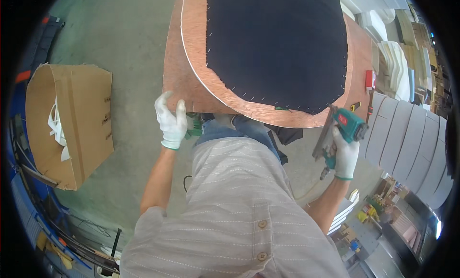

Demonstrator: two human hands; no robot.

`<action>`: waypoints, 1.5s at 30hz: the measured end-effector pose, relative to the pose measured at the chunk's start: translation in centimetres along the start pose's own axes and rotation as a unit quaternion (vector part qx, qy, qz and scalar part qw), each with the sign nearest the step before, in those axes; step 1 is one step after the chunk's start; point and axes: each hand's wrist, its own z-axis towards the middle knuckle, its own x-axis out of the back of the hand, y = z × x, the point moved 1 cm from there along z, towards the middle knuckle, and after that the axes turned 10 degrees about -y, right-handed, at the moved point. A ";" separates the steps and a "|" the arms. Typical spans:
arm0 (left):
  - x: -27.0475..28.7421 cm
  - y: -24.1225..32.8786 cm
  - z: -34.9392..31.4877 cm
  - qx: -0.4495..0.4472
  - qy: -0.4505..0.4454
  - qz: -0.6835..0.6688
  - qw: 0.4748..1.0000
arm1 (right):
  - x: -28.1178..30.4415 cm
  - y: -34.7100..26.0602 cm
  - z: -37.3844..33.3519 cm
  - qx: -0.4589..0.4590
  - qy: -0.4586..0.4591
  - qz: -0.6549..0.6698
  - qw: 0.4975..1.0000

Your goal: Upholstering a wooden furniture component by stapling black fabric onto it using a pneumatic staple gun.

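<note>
In a white glove, my right hand (pixel 346 156) grips a green pneumatic staple gun (pixel 352 124), held at the near right edge of a rounded plywood panel (pixel 194 48). Black fabric (pixel 278 48) covers most of that panel, with a row of staples along its border. Under the panel lies a larger wooden work surface (pixel 175 81). My left hand (pixel 171 124), gloved too, hangs in the air by the near left corner of this surface. Its thumb and fingers are apart and nothing is in them. Whether the staple gun's nose touches the panel, I cannot tell.
A large open cardboard box (pixel 88 124) with white scraps stands on the floor at left. Grey curved panels (pixel 402 139) are stacked at right, below white foam pieces (pixel 395 62). A small red box (pixel 369 80) and a yellow tool (pixel 355 106) lie on the surface's right edge.
</note>
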 end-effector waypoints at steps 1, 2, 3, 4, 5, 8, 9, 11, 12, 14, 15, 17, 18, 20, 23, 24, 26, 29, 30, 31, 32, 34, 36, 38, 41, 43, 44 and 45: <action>0.0 0.8 1.1 0.005 0.000 0.003 1.000 | 0.4 0.5 -0.2 0.009 -0.003 -0.003 1.000; -0.4 2.1 2.3 0.007 -0.002 0.002 1.000 | 0.7 0.9 -0.5 0.019 -0.002 -0.006 1.000; -0.7 3.3 3.4 -0.015 0.005 -0.004 1.000 | 0.7 1.8 -0.2 0.087 -0.012 0.035 0.995; -1.0 5.1 3.7 -0.006 0.017 -0.018 1.000 | 1.1 2.4 0.1 0.061 -0.041 0.043 0.996; -0.8 6.8 4.1 -0.003 0.025 -0.031 0.999 | 0.8 1.9 0.1 0.063 -0.083 0.062 0.993; -3.5 13.8 4.5 -0.057 -0.134 -0.145 0.979 | 0.4 1.1 0.4 0.064 -0.087 0.132 0.985; -5.0 18.2 4.4 0.002 -0.221 -0.217 0.951 | 0.5 0.6 0.1 0.077 -0.073 0.172 0.979; -8.9 23.1 3.7 -0.109 -0.322 -0.298 0.892 | 0.5 -0.5 -0.8 0.092 -0.050 0.209 0.972; -10.9 24.6 3.0 -0.193 -0.353 -0.290 0.868 | 0.6 -0.7 -1.0 0.126 -0.017 0.216 0.968; -13.8 27.5 1.8 -0.237 -0.375 -0.294 0.847 | 1.0 0.3 -1.3 0.144 -0.043 0.239 0.959; -14.5 29.1 0.7 -0.176 -0.390 -0.358 0.830 | 0.8 0.3 -1.9 0.135 -0.028 0.258 0.956; -15.5 31.2 0.4 -0.171 -0.430 -0.359 0.810 | 2.0 0.6 -3.0 0.142 -0.010 0.282 0.949; -16.2 32.0 -0.1 -0.211 -0.413 -0.346 0.816 | 2.7 0.8 -3.5 0.157 0.014 0.311 0.937; -18.5 32.8 -1.0 -0.264 -0.399 -0.326 0.815 | 4.6 2.1 -3.8 0.164 0.039 0.318 0.933; -21.5 34.6 -2.0 -0.328 -0.343 -0.304 0.826 | 7.7 3.9 -2.1 0.195 0.045 0.325 0.924; -22.1 35.7 -2.1 -0.332 -0.344 -0.297 0.827 | 9.0 3.8 -1.0 0.221 0.038 0.326 0.918; -23.9 35.9 -2.7 -0.242 -0.423 -0.271 0.830 | 11.4 5.1 2.3 0.203 0.046 0.360 0.909; -26.7 36.2 -2.9 -0.166 -0.476 -0.269 0.821 | 16.9 6.8 9.0 0.261 -0.039 0.442 0.857; -27.4 37.2 -2.9 -0.105 -0.506 -0.254 0.817 | 18.9 7.4 11.4 0.257 -0.076 0.469 0.841; -28.3 38.7 -3.3 -0.080 -0.500 -0.228 0.832 | 20.0 8.0 13.9 0.256 -0.110 0.513 0.812; -29.6 39.4 -3.4 0.020 -0.509 -0.241 0.826 | 21.0 9.5 16.7 0.262 -0.166 0.528 0.790; -32.1 40.5 -4.4 0.097 -0.470 -0.250 0.841 | 23.3 12.2 20.9 0.244 -0.203 0.410 0.855; -34.2 40.3 -5.4 0.105 -0.422 -0.224 0.872 | 26.8 15.4 25.0 0.252 -0.263 0.242 0.899; -35.8 41.3 -6.0 0.157 -0.371 -0.224 0.887 | 30.1 20.8 30.4 0.203 -0.250 0.246 0.914; -37.5 42.6 -6.0 0.195 -0.348 -0.215 0.891 | 32.9 29.5 40.6 0.090 0.138 0.147 0.975; -38.2 43.1 -6.1 0.197 -0.329 -0.195 0.903 | 34.2 33.7 46.8 0.074 0.231 0.074 0.967; -38.7 43.1 -6.1 0.198 -0.326 -0.190 0.905 | 34.7 34.2 48.9 0.087 0.250 0.000 0.964; -39.1 42.9 -6.1 0.189 -0.319 -0.173 0.912 | 35.3 34.3 50.9 0.090 0.270 -0.035 0.958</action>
